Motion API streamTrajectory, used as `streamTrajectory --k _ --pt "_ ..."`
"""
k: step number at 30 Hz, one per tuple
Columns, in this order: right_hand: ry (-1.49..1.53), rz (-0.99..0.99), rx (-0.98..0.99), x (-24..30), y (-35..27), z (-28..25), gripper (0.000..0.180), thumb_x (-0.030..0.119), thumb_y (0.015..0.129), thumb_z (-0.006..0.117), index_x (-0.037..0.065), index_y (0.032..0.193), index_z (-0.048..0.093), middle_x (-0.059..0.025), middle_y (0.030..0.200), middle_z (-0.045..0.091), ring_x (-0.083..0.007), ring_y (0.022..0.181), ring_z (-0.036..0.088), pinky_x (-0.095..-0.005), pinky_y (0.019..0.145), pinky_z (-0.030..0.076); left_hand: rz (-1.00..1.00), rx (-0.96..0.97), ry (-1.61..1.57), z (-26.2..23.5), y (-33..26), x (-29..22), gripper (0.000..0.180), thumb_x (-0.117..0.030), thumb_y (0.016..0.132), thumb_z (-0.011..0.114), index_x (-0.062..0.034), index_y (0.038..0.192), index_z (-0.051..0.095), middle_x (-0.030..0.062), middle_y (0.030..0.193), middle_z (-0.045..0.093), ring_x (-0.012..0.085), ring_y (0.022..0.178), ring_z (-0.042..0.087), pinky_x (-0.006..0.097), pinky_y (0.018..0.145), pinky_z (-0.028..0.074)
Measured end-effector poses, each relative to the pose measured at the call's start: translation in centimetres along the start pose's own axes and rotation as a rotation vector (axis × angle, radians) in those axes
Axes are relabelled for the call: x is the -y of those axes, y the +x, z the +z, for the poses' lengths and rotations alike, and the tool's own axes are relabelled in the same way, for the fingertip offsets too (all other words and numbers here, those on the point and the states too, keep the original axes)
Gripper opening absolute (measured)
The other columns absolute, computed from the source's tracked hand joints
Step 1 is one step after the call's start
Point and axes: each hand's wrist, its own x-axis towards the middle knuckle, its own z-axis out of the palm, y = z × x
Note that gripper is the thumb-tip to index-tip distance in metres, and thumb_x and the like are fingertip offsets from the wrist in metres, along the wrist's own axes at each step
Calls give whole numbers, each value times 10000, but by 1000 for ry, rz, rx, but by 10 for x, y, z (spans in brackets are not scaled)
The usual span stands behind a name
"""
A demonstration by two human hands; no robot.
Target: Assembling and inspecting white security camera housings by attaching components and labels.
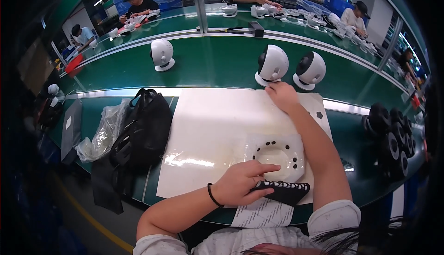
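Note:
My right hand [282,96] reaches forward, its fingers closed at the foot of a white ball-shaped device with a black face [274,63], which looks like a small camera on a round base. A similar white device [311,68] stands to its right. Nearer me, my left hand [241,181] grips a black sheet with a white rounded pattern along its edge [284,193], its index finger stretched out. That finger lies over a white translucent fixture with a round hollow [297,146]. Several small black pads [287,147] sit around the hollow.
A white board [208,125] lies under the fixture. Another white device [162,54] stands at the far left on the green belt [208,60]. A black bag [148,127] and clear plastic [107,127] lie left; black round parts [393,141] are piled right. Other people work beyond.

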Motion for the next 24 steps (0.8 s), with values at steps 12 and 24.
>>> streamTrajectory --k 12,24 --pt "-154 730 29 -85 -14 -2 635 494 844 422 110 1332 291 -108 1394 282 -279 1299 229 -488 1031 171 45 -17 13 -1 1 3 167 -141 701 669 -7 710 571 100 1047 588 227 697 553 305 620 451" --pt "-146 38 -756 -106 -59 -50 247 171 738 649 59 944 571 -103 891 579 -286 866 520 -395 772 402 25 51 26 2 1 0 253 -185 715 669 -62 925 597 71 962 608 245 814 561 331 727 430"
